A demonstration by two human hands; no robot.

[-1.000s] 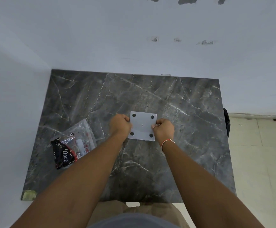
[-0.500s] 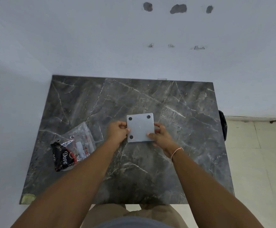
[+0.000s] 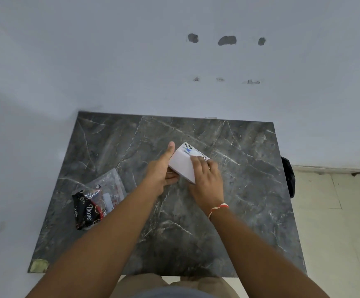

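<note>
- At the near left corner of the marble table (image 3: 239, 211) sits a yellowish tape patch (image 3: 38, 265).
- On the table's left side lies a clear plastic bag (image 3: 110, 181) with a black Dove packet (image 3: 86, 211) inside.
- Over the table's middle, the left hand (image 3: 159, 171) supports the white square block (image 3: 181, 163) from below with flat fingers, its thumb straight along the block's left edge.
- The block is tilted above the table's middle, with a printed label at its far end.
- The right hand (image 3: 207, 179), wearing a red-and-white thread bracelet (image 3: 217, 208), grips the block's near right corner, fingers curled over its top face.
- Against the table's right edge hangs a black object (image 3: 288, 175).
</note>
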